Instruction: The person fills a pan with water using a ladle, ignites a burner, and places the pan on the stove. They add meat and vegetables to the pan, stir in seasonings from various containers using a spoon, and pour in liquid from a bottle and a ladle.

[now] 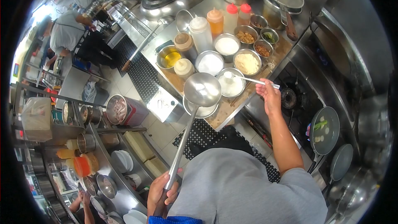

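Observation:
My left hand (162, 193) is wrapped round the long handle of a ladle (202, 89), whose round metal bowl hangs over the near edge of the bowls. A small spoon (259, 82) is pinched in my right hand (269, 95), its tip over a metal bowl of white powder (230, 88). Around it stand a bowl of yellowish powder (247, 62), two more bowls of white contents (209, 63) (226, 45), and a bowl partly hidden under the ladle (202, 111). A blue cloth (174, 220) lies by my left hand.
Squeeze bottles (200, 32) and small bowls of toppings (246, 35) stand behind. At right, a pan (324, 131) with green and white pieces sits on the stove. Co-workers (68, 31) stand at upper left; another person's hands (83, 201) show at lower left.

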`<state>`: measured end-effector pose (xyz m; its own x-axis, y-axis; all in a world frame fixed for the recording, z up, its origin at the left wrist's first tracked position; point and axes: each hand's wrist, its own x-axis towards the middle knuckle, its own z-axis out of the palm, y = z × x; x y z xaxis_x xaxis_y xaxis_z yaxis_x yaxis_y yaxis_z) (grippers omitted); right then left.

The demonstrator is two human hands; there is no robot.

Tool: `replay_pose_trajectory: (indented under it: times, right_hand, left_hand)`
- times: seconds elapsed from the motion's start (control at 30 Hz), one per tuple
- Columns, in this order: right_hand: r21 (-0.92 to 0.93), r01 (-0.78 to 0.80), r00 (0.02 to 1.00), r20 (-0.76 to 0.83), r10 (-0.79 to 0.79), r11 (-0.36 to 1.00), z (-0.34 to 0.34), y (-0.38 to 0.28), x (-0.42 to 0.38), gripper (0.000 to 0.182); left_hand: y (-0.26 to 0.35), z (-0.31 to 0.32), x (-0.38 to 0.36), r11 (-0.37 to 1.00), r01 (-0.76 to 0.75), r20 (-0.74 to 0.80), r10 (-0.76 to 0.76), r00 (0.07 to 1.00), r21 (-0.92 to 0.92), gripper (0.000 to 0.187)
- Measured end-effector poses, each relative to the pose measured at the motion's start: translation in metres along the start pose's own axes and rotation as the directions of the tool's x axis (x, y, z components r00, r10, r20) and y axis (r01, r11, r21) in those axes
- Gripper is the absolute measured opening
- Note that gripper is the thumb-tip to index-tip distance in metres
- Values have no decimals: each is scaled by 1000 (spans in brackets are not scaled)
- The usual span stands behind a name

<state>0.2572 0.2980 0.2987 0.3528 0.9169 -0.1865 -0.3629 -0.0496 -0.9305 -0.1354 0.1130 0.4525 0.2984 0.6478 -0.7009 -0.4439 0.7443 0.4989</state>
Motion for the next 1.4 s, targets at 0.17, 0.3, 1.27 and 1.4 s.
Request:
replay_pose_trajectory:
  times: [0.17, 0.3, 1.27, 1.4]
  right_hand:
    - [-23, 13, 1000, 3, -13, 1000, -1, 1, 3, 32]
    - [-20, 6, 1000, -21, -7, 1000, 2, -2, 2, 32]
    - [-274, 229, 934, 333, -131, 934, 39, -16, -20, 33]
    - [-246, 211, 941, 314, -128, 946, 35, -10, -17, 34]
  left_hand:
    - [0, 1, 1, 1000, -3, 7, 3, 1000, 13, 44]
    - [0, 1, 1, 1000, 2, -16, -2, 1000, 21, 45]
    - [8, 22, 4, 999, 27, -2, -27, 1000, 36, 47]
    - [6, 19, 6, 1000, 19, 33, -19, 999, 8, 47]
